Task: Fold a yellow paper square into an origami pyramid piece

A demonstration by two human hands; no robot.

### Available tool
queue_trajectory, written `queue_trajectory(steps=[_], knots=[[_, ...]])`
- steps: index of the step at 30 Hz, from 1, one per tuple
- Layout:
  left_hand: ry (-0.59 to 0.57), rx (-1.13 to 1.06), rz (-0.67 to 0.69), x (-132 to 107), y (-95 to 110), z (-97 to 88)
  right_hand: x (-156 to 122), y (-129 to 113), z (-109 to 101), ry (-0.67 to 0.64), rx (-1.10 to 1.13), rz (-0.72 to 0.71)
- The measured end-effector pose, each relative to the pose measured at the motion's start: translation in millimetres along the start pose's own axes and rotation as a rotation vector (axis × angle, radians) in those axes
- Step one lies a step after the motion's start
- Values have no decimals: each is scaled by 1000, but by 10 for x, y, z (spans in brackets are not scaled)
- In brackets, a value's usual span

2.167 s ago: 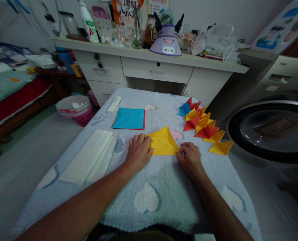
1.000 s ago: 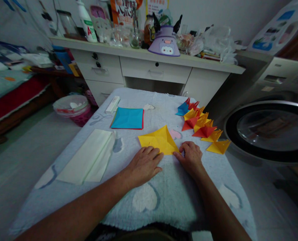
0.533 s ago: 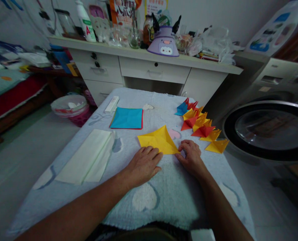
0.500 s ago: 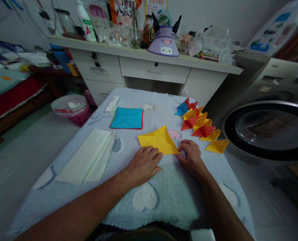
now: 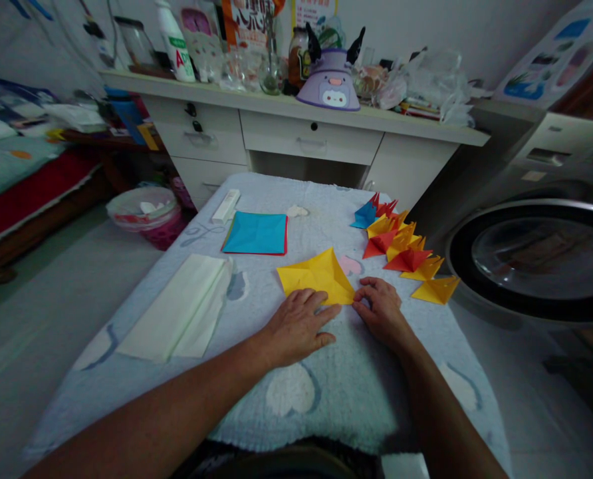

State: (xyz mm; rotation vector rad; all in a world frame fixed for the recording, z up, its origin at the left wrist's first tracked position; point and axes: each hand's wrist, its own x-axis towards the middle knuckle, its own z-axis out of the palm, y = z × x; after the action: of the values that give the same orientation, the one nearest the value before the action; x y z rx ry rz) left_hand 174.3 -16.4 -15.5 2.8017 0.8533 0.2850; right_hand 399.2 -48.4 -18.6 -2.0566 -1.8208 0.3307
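A yellow sheet of origami paper (image 5: 317, 274) with crease lines lies on the cloth-covered table in front of me, its near edge folded or straight. My left hand (image 5: 301, 326) rests flat on its lower left part, fingers stretched out and the index finger along the near edge. At the paper's right corner, the thumb and fingertips of my right hand (image 5: 380, 307) close together on the corner. A stack of square paper (image 5: 255, 233), blue on top with red beneath, lies farther back to the left.
Folded paper pieces in red, yellow and blue (image 5: 399, 246) stand in a row at the right. A pale folded cloth or tissue (image 5: 177, 309) and a small white box (image 5: 225, 206) lie left. Beyond are a white desk (image 5: 311, 143), a bin (image 5: 149, 216) and a washing machine (image 5: 536, 259).
My left hand has slid slightly right along the paper's near edge, its fingers more spread. The right hand stays at the corner. The whole view has shifted a little.
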Motion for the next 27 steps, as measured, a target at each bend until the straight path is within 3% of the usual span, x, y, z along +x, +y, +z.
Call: queue_trajectory(steps=[17, 27], knots=[[-31, 30, -46, 28, 28, 17, 24, -48, 5, -12, -23, 56], [-10, 40, -41, 21, 26, 27, -30, -113, 78, 92, -99, 23]])
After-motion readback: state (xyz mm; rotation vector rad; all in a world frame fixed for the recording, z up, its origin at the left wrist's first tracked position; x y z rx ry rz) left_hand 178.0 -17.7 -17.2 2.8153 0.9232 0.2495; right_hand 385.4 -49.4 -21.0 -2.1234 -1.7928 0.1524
